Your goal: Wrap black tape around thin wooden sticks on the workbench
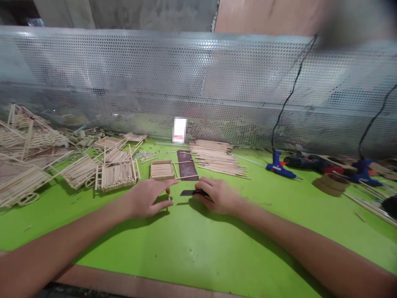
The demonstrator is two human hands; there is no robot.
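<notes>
My left hand (pixel 149 198) rests on the green table (pixel 192 244) with its fingers closed in a pinch on a short thin wooden stick (pixel 168 194), held upright. My right hand (pixel 217 195) lies just to its right, fingers curled round a small black cutting tool (pixel 190 193) whose blade end points left toward the stick. Just beyond both hands lie a small panel of glued sticks (pixel 161 169) and a dark brown rectangular sheet (pixel 187 164). A loose pile of long thin sticks (pixel 218 157) lies behind the right hand.
Several finished stick panels and frames (pixel 114 171) cover the left side of the table. Two blue glue guns (pixel 281 167) (pixel 366 171) with black cords, a roll of tape (pixel 328 182) and other tools sit at the right. A perforated metal screen (pixel 198 87) walls off the back.
</notes>
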